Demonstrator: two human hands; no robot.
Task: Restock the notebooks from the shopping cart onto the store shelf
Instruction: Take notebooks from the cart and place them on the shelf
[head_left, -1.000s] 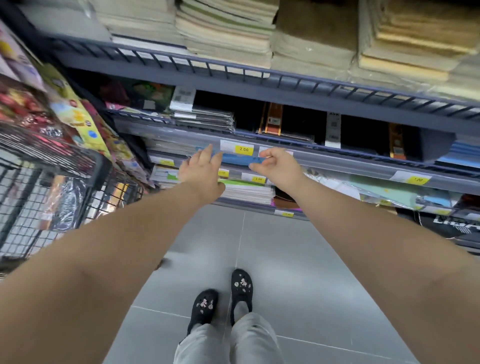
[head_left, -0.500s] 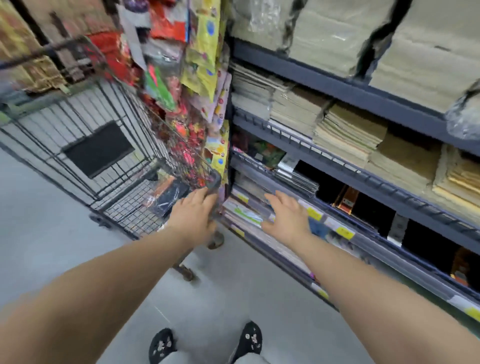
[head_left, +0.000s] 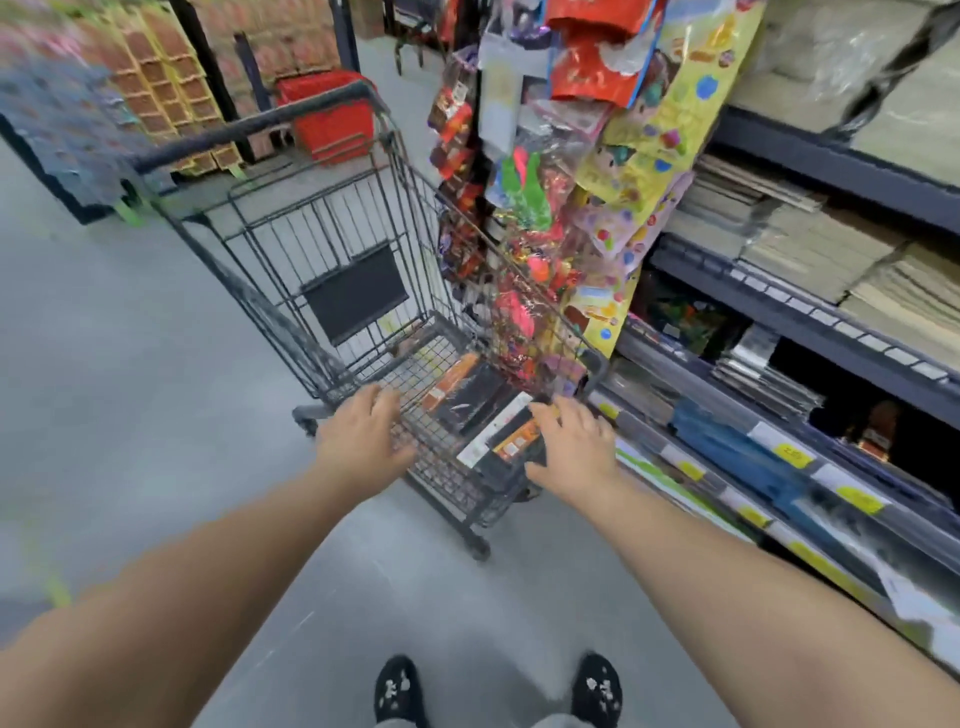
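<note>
The shopping cart (head_left: 322, 223) stands close against the store shelf (head_left: 810, 317), which is on the cart's right, so stock can probably pass across with a short reach. At the near end of the cart's wire floor lie the notebooks (head_left: 470, 397), black shrink-wrapped packs with orange bands, lying flat. The left hand (head_left: 363, 431) hovers at the cart's near-left rim with its fingers spread and loose, gripping nothing. The right hand (head_left: 571, 447) is at the cart's near-right corner. Its fingers are straight over the edge of the nearest pack and its thumb is spread below, not closed. Whether it touches the pack is unclear. I judge that a two-handed lift is being set up, since a wrapped pack looks wide and slippery.
</note>
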